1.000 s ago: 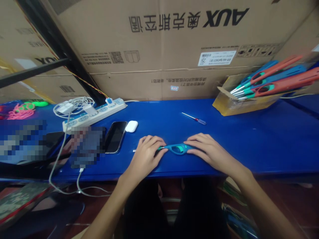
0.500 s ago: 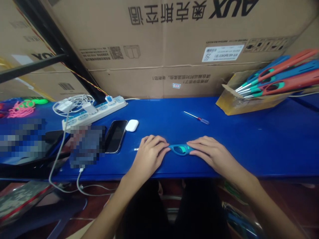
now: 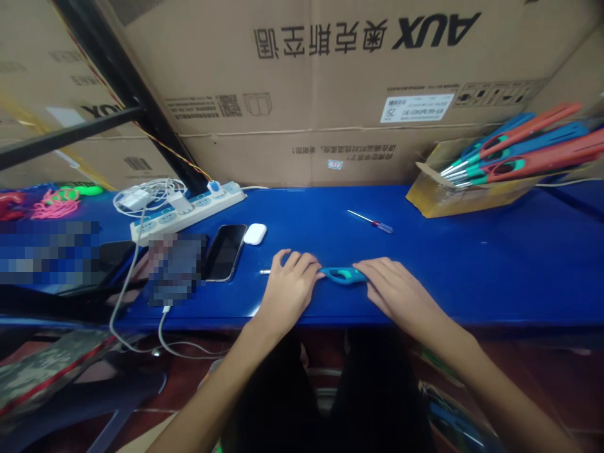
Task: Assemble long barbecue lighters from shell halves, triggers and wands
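Just above the blue table, a blue long-nosed gas lighter [image 3: 337, 277] with a green trigger lies sideways between my hands. My left hand [image 3: 295, 280] grips it near the neck, fingers closed. Its silver nozzle tip pokes out to the left of that hand. My right hand [image 3: 389, 283] pinches the other end of the handle, fingertips closed over it. Beyond the hands a small screwdriver [image 3: 372, 221] with a clear handle lies on the table.
A carton [image 3: 453, 201] at the right holds several orange and blue gas lighters [image 3: 533, 151]. To the left are a phone [image 3: 227, 251], a white earbud case [image 3: 255, 233] and a power strip [image 3: 189, 214] with cables. A large cardboard box [image 3: 302, 94] stands behind.
The lighter has turned slightly in my hands, and its nozzle tip shows more clearly at the left. My view has shifted a little; both hands keep their hold.
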Tool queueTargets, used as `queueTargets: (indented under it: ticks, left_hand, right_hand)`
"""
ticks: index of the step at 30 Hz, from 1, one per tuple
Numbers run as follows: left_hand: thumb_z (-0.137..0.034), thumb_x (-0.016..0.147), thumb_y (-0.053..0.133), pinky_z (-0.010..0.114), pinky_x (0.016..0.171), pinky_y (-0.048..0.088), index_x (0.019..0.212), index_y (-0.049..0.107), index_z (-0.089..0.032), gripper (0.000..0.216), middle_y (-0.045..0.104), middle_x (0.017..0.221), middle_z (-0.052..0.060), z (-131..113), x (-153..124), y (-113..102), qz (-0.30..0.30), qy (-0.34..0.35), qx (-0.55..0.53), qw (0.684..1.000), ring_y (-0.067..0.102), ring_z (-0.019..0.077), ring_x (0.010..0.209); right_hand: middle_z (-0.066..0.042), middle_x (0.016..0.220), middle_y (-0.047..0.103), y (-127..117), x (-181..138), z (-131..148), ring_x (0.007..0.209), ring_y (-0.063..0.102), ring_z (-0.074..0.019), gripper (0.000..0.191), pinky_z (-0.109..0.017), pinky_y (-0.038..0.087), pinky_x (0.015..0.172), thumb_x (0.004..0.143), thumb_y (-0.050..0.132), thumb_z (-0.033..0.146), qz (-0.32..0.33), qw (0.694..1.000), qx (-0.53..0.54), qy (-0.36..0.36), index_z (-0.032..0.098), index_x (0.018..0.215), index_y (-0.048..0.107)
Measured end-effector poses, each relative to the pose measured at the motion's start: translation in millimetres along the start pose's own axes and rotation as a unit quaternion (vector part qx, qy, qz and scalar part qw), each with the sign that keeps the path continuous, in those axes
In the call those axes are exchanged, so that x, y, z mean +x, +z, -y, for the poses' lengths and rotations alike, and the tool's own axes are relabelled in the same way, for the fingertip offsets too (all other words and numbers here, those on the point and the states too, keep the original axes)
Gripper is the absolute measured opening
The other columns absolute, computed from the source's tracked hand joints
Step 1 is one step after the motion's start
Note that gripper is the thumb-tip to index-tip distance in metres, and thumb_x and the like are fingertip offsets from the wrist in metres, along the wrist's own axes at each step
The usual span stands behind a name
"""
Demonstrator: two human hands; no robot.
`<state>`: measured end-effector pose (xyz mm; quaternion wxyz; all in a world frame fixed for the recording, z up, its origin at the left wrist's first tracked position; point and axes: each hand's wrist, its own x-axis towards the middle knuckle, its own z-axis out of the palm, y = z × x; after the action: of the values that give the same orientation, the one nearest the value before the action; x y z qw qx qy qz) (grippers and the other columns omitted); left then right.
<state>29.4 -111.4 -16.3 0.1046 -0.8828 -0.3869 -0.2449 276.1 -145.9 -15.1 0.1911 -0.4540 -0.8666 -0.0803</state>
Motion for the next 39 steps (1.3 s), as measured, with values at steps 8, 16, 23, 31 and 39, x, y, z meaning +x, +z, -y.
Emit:
queueTargets:
  ticks: [8,16,23,31,39]
  left_hand:
    - [-0.025,0.106,0.052,0.058,0.118,0.033,0.116,0.067,-0.013,0.022,0.074,0.112,0.007,-3,0,-16,-0.022,0.053,0.013,0.998,0.064,0.0225,0.103]
    - [-0.014,0.106,0.047,0.055,0.117,0.036,0.109,0.068,-0.011,0.022,0.069,0.082,0.002,3,4,-17,-0.058,0.154,0.026,0.986,0.061,0.0157,0.084]
    - [-0.013,0.104,0.052,0.053,0.119,0.034,0.114,0.067,-0.012,0.019,0.072,0.086,0.001,-13,-8,-28,-0.074,0.17,0.005,0.983,0.063,0.0152,0.087]
    - [-0.047,0.104,0.051,0.052,0.118,0.036,0.145,0.052,-0.011,0.054,0.062,0.144,0.013,-19,-21,-49,0.029,0.11,0.007,0.994,0.058,0.027,0.127]
    - [-0.032,0.107,0.049,0.045,0.108,0.041,0.115,0.069,-0.022,0.023,0.076,0.102,0.001,-5,-17,-65,0.111,0.068,-0.118,0.984,0.069,0.0182,0.095]
  right_hand:
    - [-0.012,0.106,0.077,-13,1,4,0.087,0.072,-0.0229,0.027,-0.035,0.053,0.076,0.103,0.045,0.011,-0.046,0.991,-0.121,-0.044,0.01,0.12,0.066]
    - [-0.007,0.081,0.076,-22,-3,6,0.067,0.072,-0.0217,0.029,-0.03,0.041,0.055,0.106,0.048,0.04,0.039,0.996,-0.085,0.003,0.016,0.109,0.064]
    - [-0.004,0.087,0.076,-32,1,19,0.068,0.073,-0.0219,0.026,-0.03,0.033,0.055,0.104,0.052,0.045,0.131,0.99,-0.028,-0.033,0.021,0.113,0.059]
    - [-0.002,0.076,0.072,-27,-7,31,0.063,0.07,-0.0207,0.013,-0.03,0.029,0.054,0.104,0.054,0.031,0.181,0.983,-0.027,-0.014,0.02,0.109,0.059]
    - [-0.002,0.073,0.069,-34,-10,29,0.061,0.067,-0.0189,0.019,-0.028,0.029,0.053,0.105,0.05,0.036,0.195,0.981,0.012,-0.014,0.021,0.106,0.061]
